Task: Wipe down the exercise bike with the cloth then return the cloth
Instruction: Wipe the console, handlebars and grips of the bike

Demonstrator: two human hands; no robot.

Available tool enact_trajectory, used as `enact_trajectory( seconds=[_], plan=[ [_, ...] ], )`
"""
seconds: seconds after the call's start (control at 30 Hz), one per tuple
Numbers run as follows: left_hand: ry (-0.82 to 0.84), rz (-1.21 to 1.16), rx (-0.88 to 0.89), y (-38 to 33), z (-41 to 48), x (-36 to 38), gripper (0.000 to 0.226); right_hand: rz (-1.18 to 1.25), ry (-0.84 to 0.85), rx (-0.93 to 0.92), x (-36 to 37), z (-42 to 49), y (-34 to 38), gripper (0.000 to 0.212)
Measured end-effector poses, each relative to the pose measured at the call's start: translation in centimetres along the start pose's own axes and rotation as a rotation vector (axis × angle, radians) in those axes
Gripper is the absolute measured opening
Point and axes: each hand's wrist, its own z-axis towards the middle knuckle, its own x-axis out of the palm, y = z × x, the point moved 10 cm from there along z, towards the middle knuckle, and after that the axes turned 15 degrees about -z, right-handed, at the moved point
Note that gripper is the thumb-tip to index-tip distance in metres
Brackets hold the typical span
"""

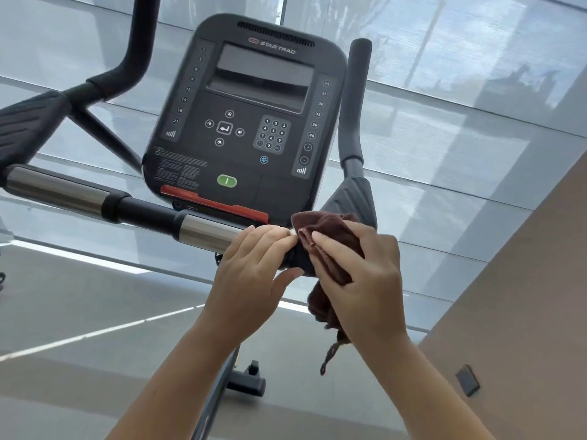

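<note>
brown terry cloth (330,246) bunched round handlebar (203,231), right hand (365,281) gripping

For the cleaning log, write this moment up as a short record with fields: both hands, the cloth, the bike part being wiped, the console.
left hand: grips the handlebar right beside the cloth
right hand: holds the cloth wrapped over the handlebar
cloth: dark red-brown, bunched, one end hanging below the bar
handlebar: horizontal, with chrome and black sections
console: above the handlebar, screen dark
task stage: wiping the handlebar; cloth not yet returned
</note>
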Motion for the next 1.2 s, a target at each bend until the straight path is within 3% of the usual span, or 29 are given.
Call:
enact_trajectory(
  seconds=[0.1, 0.17, 0.27, 0.37, 0.6, 0.9, 1.07, 1.2],
  plan=[
    [0.002, 0.006, 0.022, 0.0, 0.0, -0.1, 0.038, 0.085, 0.056, -0.061, -0.2, 1.1, -0.7, 0.021],
    [-0.001, 0.003, 0.036, 0.1, 0.0, -0.2, 0.038, 0.190, 0.094, 0.020, -0.2, 3.7, -2.8, 0.022],
    [-0.023, 0.011, 0.053, 0.1, 0.1, -0.2, 0.039, 0.074, 0.127, 0.104, 1.3, 7.3, -5.2, 0.029],
    [-0.032, 0.034, 0.078, -0.1, 0.2, -0.2, 0.041, -0.007, 0.320, 0.134, 5.0, 7.2, -5.6, 0.035],
    [-0.047, 0.036, 0.051, -0.5, -0.1, -0.3, 0.042, 0.162, 0.010, 0.214, 2.5, 1.8, -5.5, 0.026],
    [-0.062, 0.059, 0.019, -0.6, -0.1, -0.1, 0.041, 0.574, 0.112, 0.233, 4.5, 6.5, -9.8, 0.033],
    [-0.089, 0.066, 0.015, -0.6, 0.0, -0.3, 0.041, 0.606, -0.028, 0.236, 3.9, 1.7, -9.1, 0.028],
    [-0.079, 0.046, 0.004, -0.5, 0.1, -0.1, 0.041, 0.567, 0.020, 0.148, 4.4, 5.4, -10.4, 0.030]
  ],
)
